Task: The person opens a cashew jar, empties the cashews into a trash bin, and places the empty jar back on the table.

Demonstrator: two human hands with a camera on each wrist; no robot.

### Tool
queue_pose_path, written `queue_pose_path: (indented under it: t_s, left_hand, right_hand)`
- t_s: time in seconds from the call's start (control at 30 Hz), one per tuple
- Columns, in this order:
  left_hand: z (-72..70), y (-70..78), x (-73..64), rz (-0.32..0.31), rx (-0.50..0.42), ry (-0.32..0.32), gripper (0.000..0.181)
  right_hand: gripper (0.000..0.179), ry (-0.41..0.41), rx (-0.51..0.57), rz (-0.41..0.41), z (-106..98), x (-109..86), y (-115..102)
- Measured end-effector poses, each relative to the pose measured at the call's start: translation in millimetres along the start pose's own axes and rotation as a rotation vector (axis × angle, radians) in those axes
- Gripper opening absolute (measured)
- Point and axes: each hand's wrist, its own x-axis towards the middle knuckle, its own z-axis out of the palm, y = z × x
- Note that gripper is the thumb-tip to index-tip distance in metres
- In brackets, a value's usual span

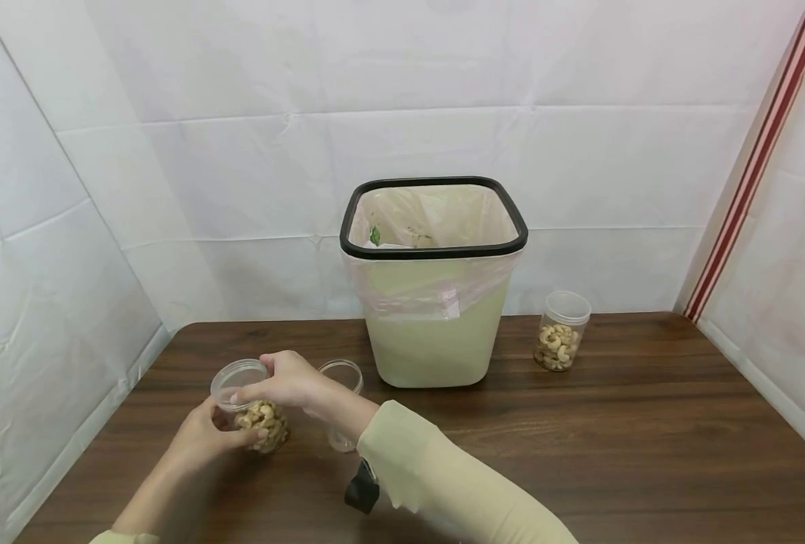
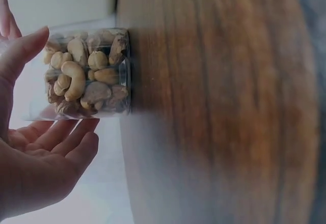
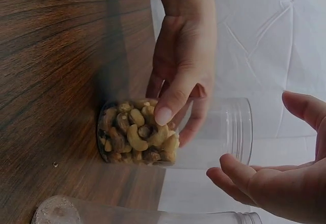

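A clear plastic jar (image 3: 204,137) with mixed nuts (image 1: 264,425) filling its lower part stands on the left of the table, its mouth uncovered. My left hand (image 1: 202,438) grips it around the side, thumb towards the near face and fingers behind, as the right wrist view shows. Beside the jar's mouth is my right hand (image 1: 290,385), its thumb and fingers spread apart with the fingertips right at the rim (image 3: 243,130). Just right of these stands a second clear jar (image 1: 341,440), partly covered by my right forearm; whitish residue (image 3: 56,216) shows at its base.
A pale green bin (image 1: 436,332) with a black rim and a plastic liner stands at the back middle. Further right, near the rear edge, is another clear jar (image 1: 569,306) holding cashews (image 1: 557,346). White sheeting (image 1: 239,189) hangs behind the dark wooden table (image 1: 613,446).
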Motion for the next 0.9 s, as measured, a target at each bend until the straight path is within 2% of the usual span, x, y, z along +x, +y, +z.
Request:
queue_pose_path:
  t_s: [0.27,0.5,0.67,0.9]
  left_hand:
    - [-2.1,7.9,-4.4,-0.011,0.031,0.026,0.077]
    - [-2.6,16.9,-11.3,0.007,0.028,0.089,0.072]
    - [-4.1,23.6,-15.9,0.012,0.028,0.139,0.071]
    - [-9.5,30.2,-22.7,0.033,0.083,0.139,0.073]
  right_hand:
    - [0.074,0.006,-0.058,-0.013,-0.8,-2.1,2.4]
    - [0.077,0.03,-0.025,-0.057,1.1,-4.7,3.8]
    - [0.074,0.08,-0.009,-0.107,2.6,-9.0,1.9]
    - [0.076,0.127,0.014,-0.1,3.8,-13.1,0.2]
